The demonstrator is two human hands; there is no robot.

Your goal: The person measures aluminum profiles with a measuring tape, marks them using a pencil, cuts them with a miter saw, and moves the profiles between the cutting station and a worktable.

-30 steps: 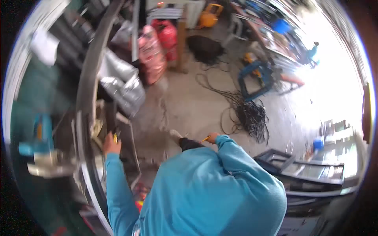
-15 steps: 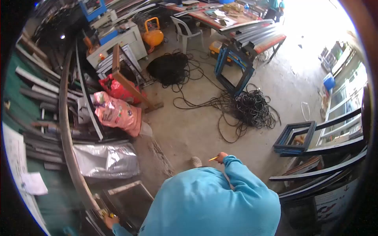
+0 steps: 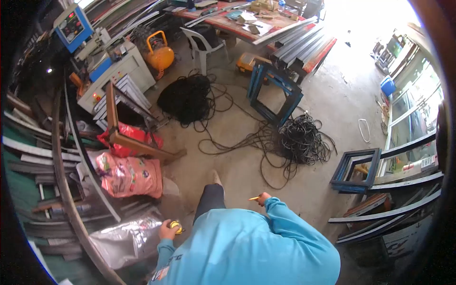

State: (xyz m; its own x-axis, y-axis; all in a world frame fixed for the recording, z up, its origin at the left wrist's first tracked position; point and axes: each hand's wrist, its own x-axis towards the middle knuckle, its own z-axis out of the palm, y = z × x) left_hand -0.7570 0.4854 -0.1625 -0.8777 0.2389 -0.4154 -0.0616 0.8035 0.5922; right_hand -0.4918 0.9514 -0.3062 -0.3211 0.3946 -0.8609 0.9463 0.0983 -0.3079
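Note:
My left hand (image 3: pixel 167 230) is closed around a yellow tape measure (image 3: pixel 176 227), just right of a silver plastic sheet or bag (image 3: pixel 128 237). Held in front of my body, my right hand (image 3: pixel 262 198) grips a yellow pencil (image 3: pixel 254 198) whose tip points left. Both arms wear light blue sleeves. Under the pencil is bare concrete floor, and one foot (image 3: pixel 217 178) steps forward nearby.
Pink sacks (image 3: pixel 130 175), a brown frame (image 3: pixel 114 116) and long profiles (image 3: pixel 61 175) crowd the left. Tangled black cords (image 3: pixel 304 140) lie ahead beside blue-black frames (image 3: pixel 275 92). More frames (image 3: pixel 356 168) are at right. Beyond stand an orange compressor (image 3: pixel 160 57), a chair (image 3: pixel 204 47) and a worktable (image 3: pixel 228 19).
My left hand has left the long profile at lower left, moving up and right with the tape measure. A leg has come into view as the camera shifted; the pencil stays in my right hand.

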